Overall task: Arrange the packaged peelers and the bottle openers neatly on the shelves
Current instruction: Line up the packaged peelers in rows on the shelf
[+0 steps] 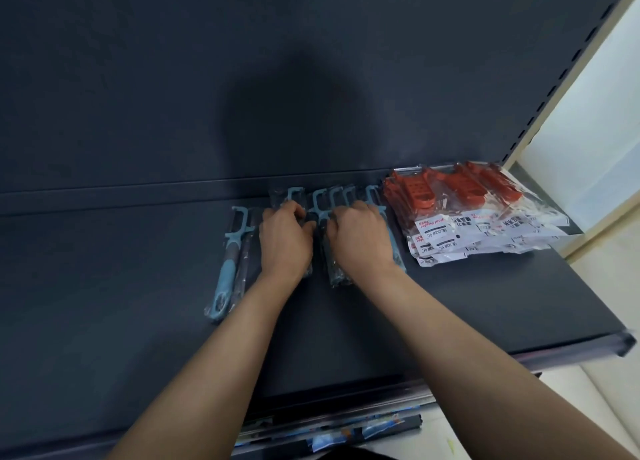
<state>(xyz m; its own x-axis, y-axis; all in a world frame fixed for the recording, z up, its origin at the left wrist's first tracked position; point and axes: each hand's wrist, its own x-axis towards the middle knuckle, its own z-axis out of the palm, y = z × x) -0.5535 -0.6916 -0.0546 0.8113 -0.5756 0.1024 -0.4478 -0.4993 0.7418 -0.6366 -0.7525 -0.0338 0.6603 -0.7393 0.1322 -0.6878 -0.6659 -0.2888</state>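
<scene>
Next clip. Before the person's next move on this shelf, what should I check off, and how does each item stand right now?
1. Both hands on the blue packets: left hand and right hand rest on them. Ok.
2. Grip on a packet: fingertips are curled out of sight. Cannot tell.
3. Blue row kept together: stray blue packet lies apart to the left, tilted. Not ok.
4. Red packets squared: the stack is fanned out. Not ok.
5. Bare shelf to the left for spreading the row. Ok.
</scene>
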